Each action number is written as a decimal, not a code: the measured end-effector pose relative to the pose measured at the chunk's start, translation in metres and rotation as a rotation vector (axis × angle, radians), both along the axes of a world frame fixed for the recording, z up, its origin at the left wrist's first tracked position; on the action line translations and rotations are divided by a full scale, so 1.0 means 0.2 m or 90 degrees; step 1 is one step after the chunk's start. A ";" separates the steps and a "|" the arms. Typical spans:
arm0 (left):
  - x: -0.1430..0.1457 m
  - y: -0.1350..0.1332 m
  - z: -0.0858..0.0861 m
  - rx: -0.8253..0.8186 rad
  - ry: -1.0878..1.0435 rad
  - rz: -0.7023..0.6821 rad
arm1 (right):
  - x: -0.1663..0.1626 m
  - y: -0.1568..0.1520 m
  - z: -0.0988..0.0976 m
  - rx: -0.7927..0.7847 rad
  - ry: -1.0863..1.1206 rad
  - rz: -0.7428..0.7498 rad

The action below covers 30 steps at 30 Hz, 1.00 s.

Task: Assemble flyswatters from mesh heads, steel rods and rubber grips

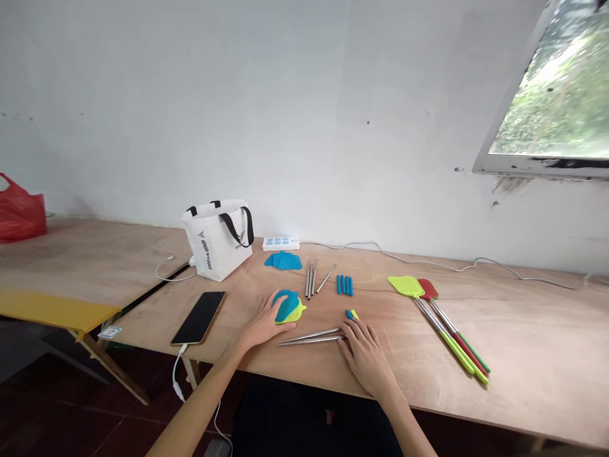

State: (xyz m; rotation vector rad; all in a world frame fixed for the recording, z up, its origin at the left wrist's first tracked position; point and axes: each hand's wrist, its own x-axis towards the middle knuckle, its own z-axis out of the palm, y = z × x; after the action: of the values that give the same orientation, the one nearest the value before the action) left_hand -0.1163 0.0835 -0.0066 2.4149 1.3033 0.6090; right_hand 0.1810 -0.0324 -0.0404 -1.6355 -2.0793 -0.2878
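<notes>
My left hand (264, 322) lies on the table with thumb and fingers apart, at the left edge of a blue fly swatter head (288, 306). That head overlaps a yellow-green mesh swatter head (297, 313). My right hand (365, 350) rests flat with its fingers stretched out, partly covering the ends of two metal rods (309, 339). Just beyond its fingertips poke a blue handle grip (349, 314) and a yellow-green grip (354, 314). Further back are several metal rods (310, 279), a row of blue grips (344, 285) and a stack of blue swatter heads (283, 261).
Assembled fly swatters, yellow-green (406, 285) and red (428, 289), lie to the right. A phone (198, 317) on a cable lies left, before a white tote bag (219, 244). A power strip (280, 244) sits by the wall. A red plastic bag (21, 212) stands far left.
</notes>
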 end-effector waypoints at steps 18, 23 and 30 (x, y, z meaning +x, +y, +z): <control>0.05 0.01 0.03 0.020 0.068 -0.051 | 0.00 0.00 -0.01 0.013 -0.002 0.002; -0.09 -0.11 0.00 0.067 0.041 0.059 | 0.00 0.00 -0.01 0.009 -0.002 0.002; -0.15 -0.11 -0.02 0.085 0.027 0.118 | -0.01 0.01 -0.02 0.013 -0.006 0.003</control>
State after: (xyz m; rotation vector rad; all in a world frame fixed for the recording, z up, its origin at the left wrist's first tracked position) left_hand -0.1471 0.0617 -0.0113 2.4417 1.5632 0.7183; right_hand 0.1796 -0.0312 -0.0445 -1.6202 -2.0811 -0.3142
